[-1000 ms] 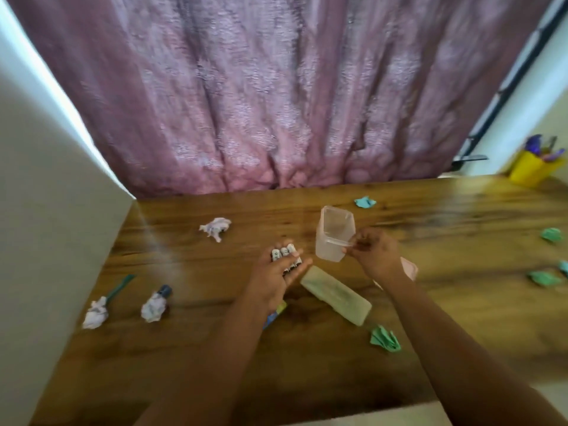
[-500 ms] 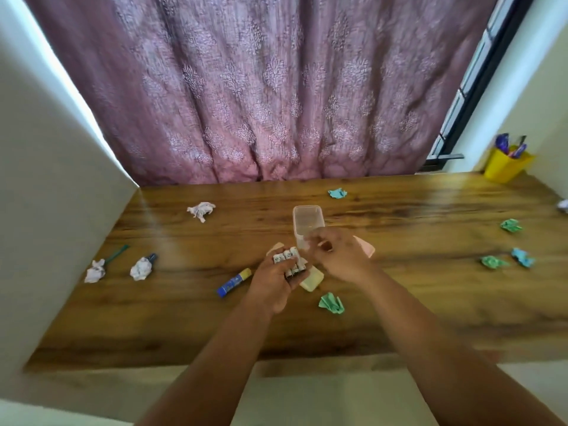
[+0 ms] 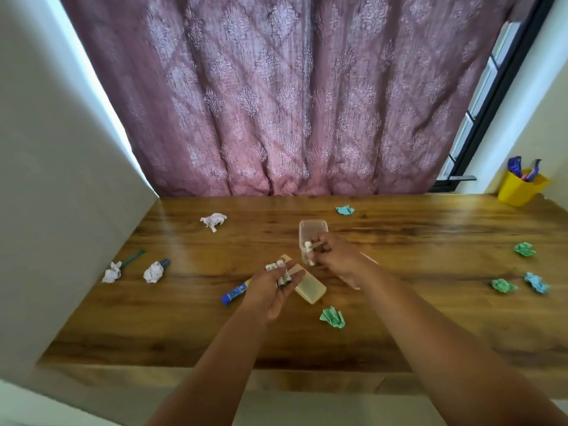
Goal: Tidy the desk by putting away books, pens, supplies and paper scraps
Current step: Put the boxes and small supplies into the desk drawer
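My left hand (image 3: 270,292) is palm-up over the brown wood-grain desk (image 3: 399,318), fingers loosely curled round a small bunch of short white patterned sticks (image 3: 281,272); can't tell if they're chalks or erasers, too blurry. My right hand (image 3: 336,256) is up beside the clear plastic rectangular tub (image 3: 310,229), thumb & fingertips pinched on one more white stick (image 3: 309,252), which sits right at the tub's near wall. Tub stands upright mid-desk, w/ my right hand covering its lower part.

Just under my left fingers lies the cream flat rectangular lid (image 3: 309,287), flat on the desk, angled. A blue glue stick w/ yellow band (image 3: 236,293) lies to the left of my left hand, touching nothing else. A pale pink flat piece (image 3: 368,260) peeks out behind my right wrist, mostly hidden.

Paper scraps all round: green crumpled scrap (image 3: 332,317) near the desk's front, just right of the lid; teal scrap (image 3: 345,210) at the back; white crumpled ball (image 3: 213,220) back left. Far left, two white paper balls (image 3: 132,272), one lying on a green pen (image 3: 132,259), other on a dark blue pen (image 3: 164,262). Right side: two green scraps (image 3: 513,269) & a light blue one (image 3: 536,282), well apart from the tub.

Yellow plastic pen cup (image 3: 521,189) in the far right corner, holding purple & blue pens. Mauve patterned curtain (image 3: 276,96) hangs behind the desk.
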